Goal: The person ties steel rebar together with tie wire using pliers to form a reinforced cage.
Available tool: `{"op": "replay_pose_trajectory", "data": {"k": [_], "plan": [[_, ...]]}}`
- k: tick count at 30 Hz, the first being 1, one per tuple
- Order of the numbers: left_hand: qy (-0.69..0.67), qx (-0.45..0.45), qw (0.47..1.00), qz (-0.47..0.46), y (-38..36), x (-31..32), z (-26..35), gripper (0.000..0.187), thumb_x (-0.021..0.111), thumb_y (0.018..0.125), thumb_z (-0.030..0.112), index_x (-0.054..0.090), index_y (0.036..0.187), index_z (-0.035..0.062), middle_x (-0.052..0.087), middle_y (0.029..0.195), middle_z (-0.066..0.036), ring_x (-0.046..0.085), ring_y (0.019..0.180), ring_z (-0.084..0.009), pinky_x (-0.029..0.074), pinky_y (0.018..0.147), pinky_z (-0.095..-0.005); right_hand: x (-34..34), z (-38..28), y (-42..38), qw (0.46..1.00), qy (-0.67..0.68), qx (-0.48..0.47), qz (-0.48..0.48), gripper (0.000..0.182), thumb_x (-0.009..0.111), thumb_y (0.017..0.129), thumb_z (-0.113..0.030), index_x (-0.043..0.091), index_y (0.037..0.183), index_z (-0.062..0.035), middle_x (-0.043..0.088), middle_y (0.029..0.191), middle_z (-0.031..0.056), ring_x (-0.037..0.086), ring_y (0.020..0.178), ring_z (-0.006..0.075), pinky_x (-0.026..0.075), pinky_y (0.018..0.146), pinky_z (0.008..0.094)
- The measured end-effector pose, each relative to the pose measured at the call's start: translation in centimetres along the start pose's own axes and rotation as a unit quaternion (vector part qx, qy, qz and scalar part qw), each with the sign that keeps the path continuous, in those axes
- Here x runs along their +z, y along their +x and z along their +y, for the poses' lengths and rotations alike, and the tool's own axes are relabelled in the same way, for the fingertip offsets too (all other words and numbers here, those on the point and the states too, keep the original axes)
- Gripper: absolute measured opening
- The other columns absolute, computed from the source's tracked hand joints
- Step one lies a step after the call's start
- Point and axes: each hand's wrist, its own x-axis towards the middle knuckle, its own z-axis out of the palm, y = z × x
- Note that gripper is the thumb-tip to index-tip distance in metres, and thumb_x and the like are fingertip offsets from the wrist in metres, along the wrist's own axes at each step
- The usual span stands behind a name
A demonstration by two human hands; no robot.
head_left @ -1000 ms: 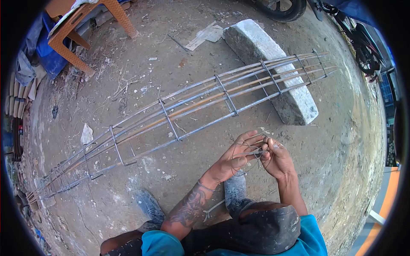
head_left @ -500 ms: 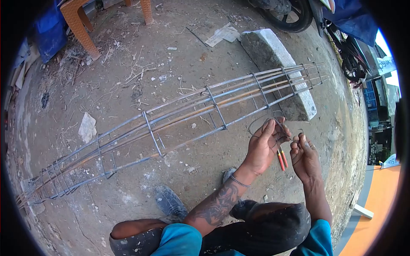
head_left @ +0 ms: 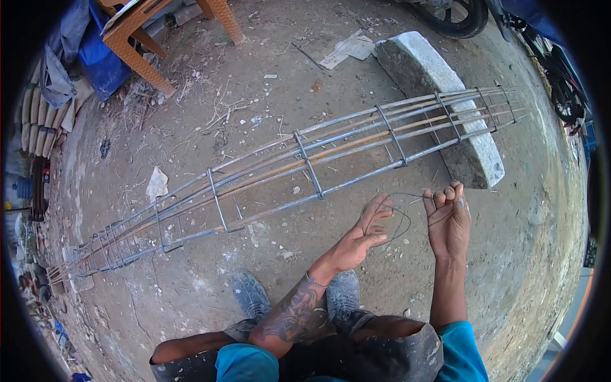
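Observation:
A long cage of steel bars (head_left: 267, 167) with square stirrups runs diagonally across the ground, its right end resting on a concrete block (head_left: 436, 70). Below the cage, near its middle, my left hand (head_left: 358, 240) holds a loose loop of thin wire (head_left: 408, 224), its fingers partly spread around the strands. To the right, just under the block, my right hand (head_left: 450, 219) is closed, pinching the wire's end between thumb and fingertips. The wire stretches between the two hands. Neither hand touches the cage.
An orange chair or table (head_left: 137, 54) stands at the upper left beside a blue tarp (head_left: 105, 69). A motorcycle wheel (head_left: 452, 22) is at the top right. Paper scraps (head_left: 157, 184) lie on the ground. My shoes (head_left: 251, 294) are below the cage.
My hands have moved apart, drawing the wire out between them, and my left hand's fingers have spread. The red-handled tool near my left hand is no longer visible. The camera view has shifted.

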Motion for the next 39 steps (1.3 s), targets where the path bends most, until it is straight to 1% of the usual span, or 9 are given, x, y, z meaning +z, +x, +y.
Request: {"op": "replay_pose_trajectory", "data": {"k": [2,8,15,17,21,25,27,31,39], "plan": [[-0.058,0.146,0.987,0.023,0.3,1.9,1.0,0.062,0.044,0.092,0.018,0.019,0.148,0.0059,0.029,0.149,-0.016,0.034,0.136,-0.0267,0.031,0.108,-0.0405,-2.2,0.7,-0.6,0.995,0.06,-0.009,0.078,0.014,0.053,0.098,-0.023,0.054,0.103,-0.0104,0.06,0.085,-0.0025,0.058,0.076,0.009,0.049,0.09,0.0357],[-0.303,0.091,0.949,-0.001,1.0,4.0,-0.7,0.064,0.043,0.091,0.023,0.019,0.147,0.0018,0.031,0.148,-0.016,0.034,0.136,-0.0311,0.024,0.112,-0.0446,-5.6,1.5,-1.1,0.992,0.011,-0.077,0.101,0.011,0.054,0.098,-0.02,0.053,0.104,-0.0108,0.062,0.094,0.0016,0.057,0.071,0.0079,0.05,0.08,0.0312],[-0.32,0.132,0.938,0.033,0.8,4.5,-1.2,0.074,0.045,0.093,0.047,0.016,0.149,0.0076,0.033,0.145,-0.015,0.036,0.133,-0.03,0.02,0.113,-0.0459,-6.4,2.9,0.1,0.961,-0.023,-0.172,0.215,0.013,0.054,0.097,-0.017,0.051,0.106,-0.0078,0.061,0.1,0.008,0.06,0.083,0.014,0.053,0.083,0.0322],[-0.129,0.263,0.954,0.058,0.8,4.9,-1.3,0.083,0.05,0.091,0.052,0.01,0.15,0.01,0.03,0.147,-0.015,0.034,0.134,-0.0285,0.019,0.113,-0.0456,-5.5,3.5,-0.1,0.961,-0.027,-0.179,0.211,0.014,0.053,0.097,-0.017,0.05,0.106,-0.0063,0.06,0.101,0.0091,0.06,0.085,0.0154,0.053,0.086,0.0339],[-0.196,0.329,0.914,0.134,1.2,5.3,-1.2,0.083,0.053,0.091,0.047,0.007,0.15,0.0094,0.027,0.149,-0.016,0.031,0.136,-0.0278,0.019,0.112,-0.044,-4.1,4.7,0.4,0.974,0.015,-0.136,0.18,0.016,0.052,0.098,-0.016,0.049,0.105,-0.0026,0.059,0.102,0.0102,0.061,0.086,0.018,0.052,0.091,0.0371],[-0.158,0.234,0.925,0.254,1.7,5.8,0.6,0.052,0.043,0.1,0.033,0.023,0.142,0.0084,0.036,0.143,-0.018,0.035,0.135,-0.0269,0.025,0.112,-0.0391,-0.6,6.1,-0.2,0.975,-0.02,-0.115,0.191,0.017,0.051,0.099,-0.016,0.047,0.109,-0.0028,0.058,0.098,0.0087,0.059,0.081,0.0156,0.053,0.088,0.0363],[-0.344,0.243,0.886,0.192,2.2,4.1,0.0,0.043,0.033,0.103,0.036,0.033,0.134,0.0067,0.045,0.136,-0.017,0.043,0.13,-0.0277,0.03,0.109,-0.039,-1.2,6.0,-0.1,0.978,-0.044,-0.145,0.144,0.017,0.05,0.099,-0.017,0.048,0.11,-0.0043,0.058,0.097,0.0081,0.056,0.077,0.0131,0.053,0.082,0.0335],[-0.309,0.028,0.927,0.21,0.0,2.2,1.8,0.048,0.031,0.103,0.044,0.042,0.126,0.0037,0.056,0.123,-0.015,0.061,0.107,-0.0276,0.045,0.093,-0.0391,-0.3,5.7,0.6,0.975,-0.103,-0.189,0.06,0.014,0.049,0.1,-0.017,0.049,0.111,-0.0086,0.057,0.094,0.0057,0.048,0.065,0.0065,0.044,0.065,0.0247],[-0.247,0.023,0.958,0.143,-3.3,-0.9,0.9,0.065,0.02,0.102,0.05,0.052,0.123,-0.0029,0.06,0.079,-0.006,0.06,0.069,-0.0172,0.048,0.079,-0.0327,1.6,5.8,3.2,0.996,0.017,-0.089,0.01,0.015,0.048,0.101,-0.021,0.052,0.113,-0.0127,0.053,0.082,-0.0008,0.04,0.06,0.005,0.035,0.058,0.0213]]}}
